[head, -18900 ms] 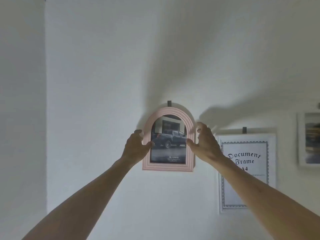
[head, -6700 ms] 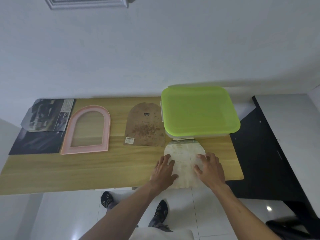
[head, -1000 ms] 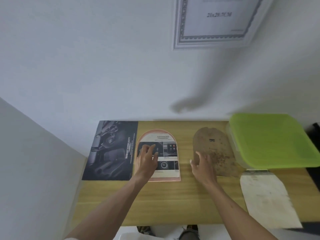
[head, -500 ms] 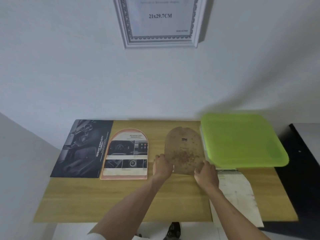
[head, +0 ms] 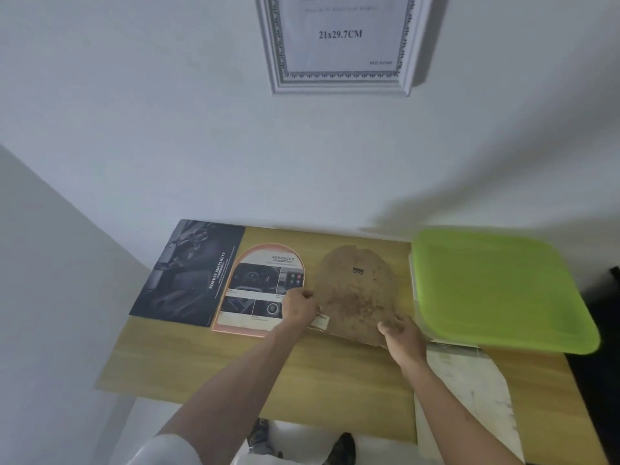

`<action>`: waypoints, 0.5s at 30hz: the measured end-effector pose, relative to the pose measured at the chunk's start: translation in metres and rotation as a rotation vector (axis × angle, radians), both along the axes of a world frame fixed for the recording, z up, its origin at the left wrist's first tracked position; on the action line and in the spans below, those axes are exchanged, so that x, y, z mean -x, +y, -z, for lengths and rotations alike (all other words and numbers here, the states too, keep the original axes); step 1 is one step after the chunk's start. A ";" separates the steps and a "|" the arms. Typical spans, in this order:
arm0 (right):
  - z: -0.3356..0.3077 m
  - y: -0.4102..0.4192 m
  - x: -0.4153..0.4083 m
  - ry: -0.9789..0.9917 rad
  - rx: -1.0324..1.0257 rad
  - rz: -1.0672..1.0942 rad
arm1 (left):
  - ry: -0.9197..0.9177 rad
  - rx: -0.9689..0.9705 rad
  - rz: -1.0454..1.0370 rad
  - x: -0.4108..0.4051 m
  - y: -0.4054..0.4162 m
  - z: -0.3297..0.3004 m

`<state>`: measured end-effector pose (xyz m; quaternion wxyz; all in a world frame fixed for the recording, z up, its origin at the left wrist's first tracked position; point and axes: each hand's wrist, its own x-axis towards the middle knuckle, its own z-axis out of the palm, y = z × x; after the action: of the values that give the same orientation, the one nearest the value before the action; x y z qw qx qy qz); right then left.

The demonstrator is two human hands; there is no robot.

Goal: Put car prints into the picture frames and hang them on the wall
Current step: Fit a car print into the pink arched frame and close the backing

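Brown arched backing board (head: 357, 293), arch toward wall, seemingly held by both hands.

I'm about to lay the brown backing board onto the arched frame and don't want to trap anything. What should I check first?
1. Left hand grips backing board: ok.
2. Right hand grips its lower edge: ok.
3. Car print lies inside pink arched frame: ok.
4. Print squared in the frame: cannot tell.
5. Board's arch points the same way as the frame's: ok.
6. Green lid out of the path: ok.
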<state>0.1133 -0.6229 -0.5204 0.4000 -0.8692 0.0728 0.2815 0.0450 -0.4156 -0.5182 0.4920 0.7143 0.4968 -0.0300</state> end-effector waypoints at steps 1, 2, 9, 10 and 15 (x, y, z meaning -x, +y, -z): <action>0.001 0.006 0.000 -0.014 -0.017 -0.017 | -0.005 -0.009 -0.004 0.005 0.008 -0.001; -0.001 0.013 0.000 -0.031 -0.030 -0.042 | -0.014 -0.017 -0.011 0.011 0.016 -0.002; -0.006 0.081 0.019 -0.051 -0.084 -0.190 | -0.034 -0.123 -0.004 0.060 0.086 -0.012; -0.006 0.090 0.023 -0.057 -0.081 -0.205 | -0.029 -0.132 -0.003 0.067 0.095 -0.013; 0.001 0.135 0.050 -0.095 -0.033 -0.292 | -0.008 -0.170 0.032 0.103 0.142 -0.008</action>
<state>0.0633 -0.4875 -0.5215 0.3719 -0.8762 -0.0777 0.2966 -0.0578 -0.2734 -0.5099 0.4310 0.7615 0.4841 0.0073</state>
